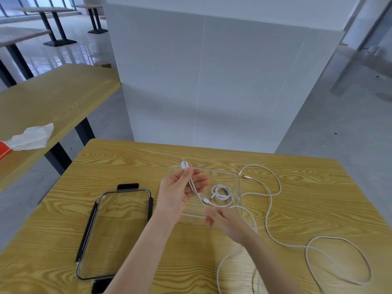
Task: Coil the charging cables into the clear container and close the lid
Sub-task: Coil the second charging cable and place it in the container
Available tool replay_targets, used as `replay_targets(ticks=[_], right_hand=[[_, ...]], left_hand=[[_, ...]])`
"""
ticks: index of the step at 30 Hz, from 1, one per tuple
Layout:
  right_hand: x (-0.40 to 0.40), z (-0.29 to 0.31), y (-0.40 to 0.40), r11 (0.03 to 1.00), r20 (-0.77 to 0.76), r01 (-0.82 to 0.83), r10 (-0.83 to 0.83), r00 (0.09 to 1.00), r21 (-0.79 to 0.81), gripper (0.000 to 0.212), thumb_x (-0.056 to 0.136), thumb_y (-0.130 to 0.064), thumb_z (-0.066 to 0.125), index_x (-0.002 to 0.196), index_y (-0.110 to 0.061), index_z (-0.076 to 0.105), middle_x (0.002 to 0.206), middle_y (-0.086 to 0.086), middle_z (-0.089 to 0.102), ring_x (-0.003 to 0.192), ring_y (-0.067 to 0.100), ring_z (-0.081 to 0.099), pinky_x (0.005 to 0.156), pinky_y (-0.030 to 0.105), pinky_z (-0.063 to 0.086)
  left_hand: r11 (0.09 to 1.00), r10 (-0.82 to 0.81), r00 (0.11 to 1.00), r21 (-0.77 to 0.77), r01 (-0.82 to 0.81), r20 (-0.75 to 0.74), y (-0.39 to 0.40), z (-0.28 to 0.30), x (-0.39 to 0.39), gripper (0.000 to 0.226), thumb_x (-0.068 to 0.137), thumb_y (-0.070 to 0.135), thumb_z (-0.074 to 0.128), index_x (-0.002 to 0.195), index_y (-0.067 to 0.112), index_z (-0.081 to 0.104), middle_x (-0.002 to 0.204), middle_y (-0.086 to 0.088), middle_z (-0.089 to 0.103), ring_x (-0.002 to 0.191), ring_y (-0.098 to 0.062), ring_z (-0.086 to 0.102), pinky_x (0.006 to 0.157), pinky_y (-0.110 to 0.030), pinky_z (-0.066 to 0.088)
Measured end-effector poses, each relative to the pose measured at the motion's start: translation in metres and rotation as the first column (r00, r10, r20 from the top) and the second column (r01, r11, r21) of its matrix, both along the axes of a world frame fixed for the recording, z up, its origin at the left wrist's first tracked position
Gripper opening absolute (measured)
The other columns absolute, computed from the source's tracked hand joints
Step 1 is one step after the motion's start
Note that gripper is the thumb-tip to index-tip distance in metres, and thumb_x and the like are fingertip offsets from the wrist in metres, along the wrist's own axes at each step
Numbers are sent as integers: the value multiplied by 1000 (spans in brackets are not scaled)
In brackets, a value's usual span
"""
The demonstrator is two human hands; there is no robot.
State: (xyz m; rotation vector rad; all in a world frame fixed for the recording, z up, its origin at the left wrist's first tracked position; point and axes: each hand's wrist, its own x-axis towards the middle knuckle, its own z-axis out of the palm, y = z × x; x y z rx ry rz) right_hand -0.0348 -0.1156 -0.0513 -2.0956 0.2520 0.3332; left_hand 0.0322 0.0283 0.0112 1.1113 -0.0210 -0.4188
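Two wooden tables are seen: the near one (pixel 131 166), on which the work lies, and a second one (pixel 53 96) to the left, where a crumpled white tissue (pixel 31 136) rests beside an orange object (pixel 3 149) cut off by the frame edge. On the near table one clear container (pixel 238 187) stands open, and one clear lid (pixel 114 234) with black latches is laid flat just to its left, apart from it. Two white cables are counted. One long loose cable (pixel 273 234) is spread in wide loops over the right side of the table, with one end held up above the container's far left corner. One small coiled cable (pixel 221 193) is already placed inside the container. The left hand (pixel 182 192) is raised over the container's left edge, its fingers curled around doubled strands of the long cable, whose USB plug (pixel 184 162) projects above the fingertips. The right hand (pixel 222 219) is blurred at the container's near edge; its grip cannot be made out.
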Motion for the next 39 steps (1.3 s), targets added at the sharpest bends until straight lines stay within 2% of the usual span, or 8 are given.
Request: replay_targets(ticks=[6, 10, 13, 23, 26, 32, 36, 39], right_hand=[[15, 5, 10, 990, -63, -104, 99, 993, -93, 59, 87, -62, 41, 63, -14, 65, 43, -4, 42, 42, 10, 40, 54, 25, 37], [30, 7, 5, 985, -18, -52, 50, 999, -167, 43, 82, -51, 53, 73, -11, 67, 64, 11, 65, 62, 22, 60, 68, 37, 50], [41, 21, -6, 988, 21, 63, -61, 998, -139, 29, 84, -18, 57, 56, -11, 56, 56, 4, 53, 56, 16, 48, 56, 27, 42], [37, 63, -2, 985, 174, 167, -172, 970, 44, 22, 92, -10, 46, 89, -21, 65, 63, -12, 61, 42, -5, 50, 43, 8, 34], [29, 66, 7, 982, 216, 173, -185, 959, 76, 23, 95, -12, 43, 112, -19, 56, 85, -2, 65, 46, 0, 57, 41, 15, 40], [10, 70, 18, 952, 95, 45, -77, 992, 302, 20, 95, -10, 46, 95, -6, 66, 74, 3, 72, 55, 17, 66, 49, 24, 50], [2, 60, 28, 942, 72, -54, 32, 997, 332, 31, 97, -16, 42, 92, 10, 58, 52, 0, 57, 48, 14, 52, 57, 28, 47], [1, 48, 29, 934, 58, -57, 39, 998, 352, 31, 98, -19, 41, 75, -7, 59, 46, -2, 40, 43, 11, 38, 51, 26, 42]], left_hand=[[993, -89, 986, 88, 77, 143, -6, 5, -8, 24, 89, 15, 52, 78, 0, 68, 67, -12, 73, 61, -23, 71, 56, -27, 56], [960, -195, 979, 217, 179, 55, -5, 5, -10, 25, 92, 15, 52, 84, -2, 68, 73, -17, 73, 58, -21, 70, 49, -24, 52], [906, -268, 962, 326, 268, -48, -8, -2, -13, 26, 93, 16, 51, 91, -3, 68, 80, -16, 74, 61, -19, 71, 53, -22, 54], [866, -211, 977, 460, 197, -22, -17, -13, -15, 27, 94, 21, 50, 88, 3, 70, 82, -10, 74, 66, -13, 72, 57, -19, 54], [900, -136, 991, 415, 130, -16, -18, -12, -12, 29, 95, 17, 46, 92, 2, 71, 79, -7, 74, 63, -9, 70, 58, -17, 54], [959, 40, 987, 285, 6, -157, -8, -20, 4, 27, 93, 20, 51, 80, 9, 71, 73, -4, 75, 78, -22, 69, 82, -36, 52], [997, 16, 968, 79, 4, -249, -4, -15, 8, 22, 94, 16, 50, 89, 2, 66, 79, -8, 76, 73, -16, 73, 70, -29, 55], [1000, -22, 962, -11, 20, -271, -2, -11, 10, 24, 95, 16, 48, 91, -1, 65, 78, -8, 76, 66, -13, 71, 60, -24, 54]])
